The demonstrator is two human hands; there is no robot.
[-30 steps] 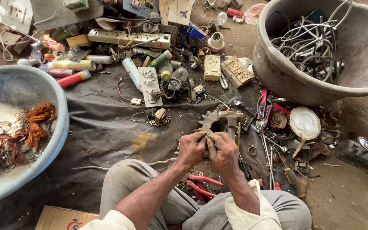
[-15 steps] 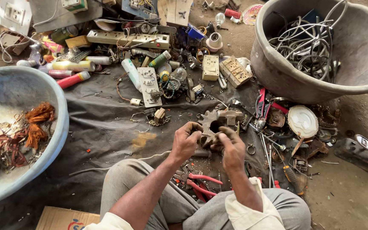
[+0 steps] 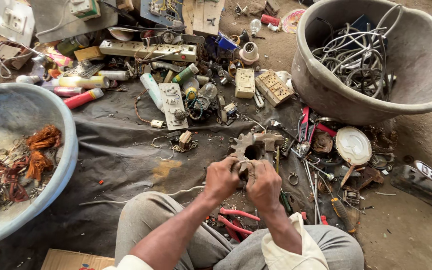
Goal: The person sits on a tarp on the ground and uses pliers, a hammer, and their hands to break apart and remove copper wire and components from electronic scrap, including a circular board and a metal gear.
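My left hand (image 3: pixel 222 178) and my right hand (image 3: pixel 263 184) are pressed together over a small metal part whose shape is hidden between the fingers. Just beyond them a toothed metal gear (image 3: pixel 242 145) with a block-like fitting (image 3: pixel 267 141) lies on the dark sheet (image 3: pixel 116 150). Red-handled pliers (image 3: pixel 233 220) rest between my knees, below the hands.
A blue-grey tub (image 3: pixel 61 165) with copper wire coils stands at the left. At the right is a large grey tub (image 3: pixel 326 95) full of cables. Switch boxes, a power strip (image 3: pixel 148 50), tubes, screwdrivers and a white disc (image 3: pixel 353 145) litter the sheet and ground.
My hands have drawn back toward me from the gear and closed together on a small part; the gear now lies free just past them.
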